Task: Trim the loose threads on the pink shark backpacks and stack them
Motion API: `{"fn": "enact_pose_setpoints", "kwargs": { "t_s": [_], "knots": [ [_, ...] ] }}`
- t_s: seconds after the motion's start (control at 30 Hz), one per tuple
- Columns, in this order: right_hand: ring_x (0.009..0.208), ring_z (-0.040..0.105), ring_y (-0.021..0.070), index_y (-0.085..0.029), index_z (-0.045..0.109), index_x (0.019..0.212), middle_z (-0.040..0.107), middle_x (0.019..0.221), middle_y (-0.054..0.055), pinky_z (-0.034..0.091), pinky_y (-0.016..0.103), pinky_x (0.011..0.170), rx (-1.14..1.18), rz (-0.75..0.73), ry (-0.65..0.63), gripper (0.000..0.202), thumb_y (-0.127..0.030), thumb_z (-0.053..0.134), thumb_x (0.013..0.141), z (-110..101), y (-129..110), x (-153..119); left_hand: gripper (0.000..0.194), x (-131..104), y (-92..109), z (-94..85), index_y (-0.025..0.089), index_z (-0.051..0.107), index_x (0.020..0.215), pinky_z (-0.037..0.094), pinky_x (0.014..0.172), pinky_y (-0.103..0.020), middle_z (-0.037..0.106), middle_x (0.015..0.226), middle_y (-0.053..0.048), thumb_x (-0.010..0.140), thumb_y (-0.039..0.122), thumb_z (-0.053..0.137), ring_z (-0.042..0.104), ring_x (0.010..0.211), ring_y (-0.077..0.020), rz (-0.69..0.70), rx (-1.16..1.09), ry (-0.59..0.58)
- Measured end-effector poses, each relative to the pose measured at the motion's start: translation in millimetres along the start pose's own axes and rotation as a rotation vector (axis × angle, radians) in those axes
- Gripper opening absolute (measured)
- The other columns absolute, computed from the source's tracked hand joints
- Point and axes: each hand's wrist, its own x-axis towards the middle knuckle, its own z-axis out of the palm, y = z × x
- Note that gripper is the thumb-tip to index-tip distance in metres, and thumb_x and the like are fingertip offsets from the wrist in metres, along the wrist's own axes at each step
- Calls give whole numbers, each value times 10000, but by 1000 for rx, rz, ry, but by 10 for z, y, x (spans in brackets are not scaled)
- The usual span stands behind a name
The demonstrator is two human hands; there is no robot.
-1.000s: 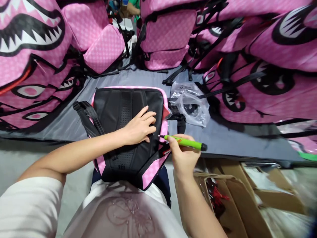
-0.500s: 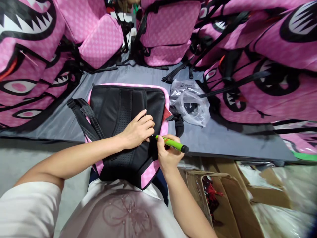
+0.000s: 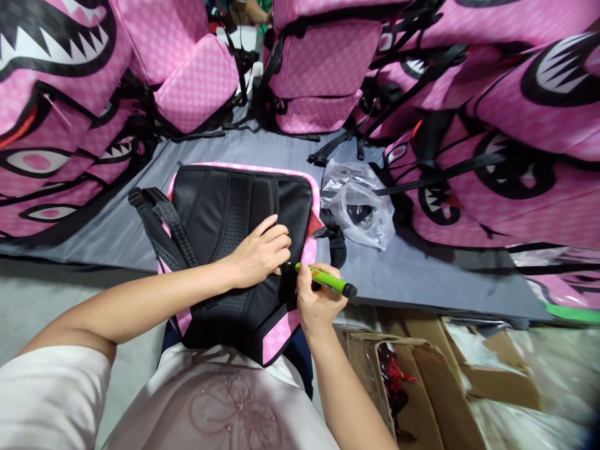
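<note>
A pink-checked backpack lies on the table with its black padded back facing up, its near end against my body. My left hand rests on the black panel, fingers bent and closed on the fabric; its thumb is mostly hidden. In my right hand is a green pen-shaped tool with a black end. The tool's narrow tip points left toward my left fingertips, close to the panel's right side. A small red flap sticks out at the bag's right edge.
Grey cloth covers the table. A clear plastic bag with something black inside lies right of the backpack. Pink backpacks are stacked at the left, the back and the right. Cardboard boxes stand below at right.
The view has shifted slightly. Both hands stay at nearly the same place on the backpack, and the green tool is still in my right hand.
</note>
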Motion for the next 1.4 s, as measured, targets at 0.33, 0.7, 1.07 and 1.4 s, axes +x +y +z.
{"fn": "enact_pose_setpoints", "kwargs": {
  "t_s": [0.33, 0.7, 1.07, 1.4],
  "knots": [
    [636, 619, 151, -190, 604, 841, 641, 748, 12, 517, 305, 631, 36, 41, -11, 147, -316, 670, 876, 26, 37, -54, 232, -2, 7, -1, 166, 635, 888, 338, 1205, -518, 646, 1037, -46, 877, 396, 663, 544, 1173, -242, -5, 1, 4],
    [645, 621, 152, -187, 612, 837, 646, 759, 16, 511, 301, 635, 39, 44, -29, 139, -306, 668, 881, -5, 10, -27, 244, -3, 1, -2, 162, 629, 869, 344, 1206, -508, 652, 1022, -41, 860, 400, 686, 557, 1153, -240, -1, 1, 22],
    [669, 641, 164, -184, 626, 833, 660, 762, 22, 533, 314, 651, 16, 10, -8, 141, -311, 666, 880, -29, 13, -32, 220, 12, 14, -52, 168, 628, 871, 352, 1196, -522, 647, 1018, -48, 860, 380, 684, 551, 1142, -241, -9, -2, -18],
    [697, 644, 172, -189, 636, 850, 665, 778, 17, 533, 325, 690, 40, -1, -16, 101, -276, 685, 866, -62, 31, -69, 228, 10, 24, -72, 172, 623, 879, 342, 1200, -521, 646, 1025, -42, 851, 386, 696, 551, 1138, -238, -7, 28, -42]
  ]
}}
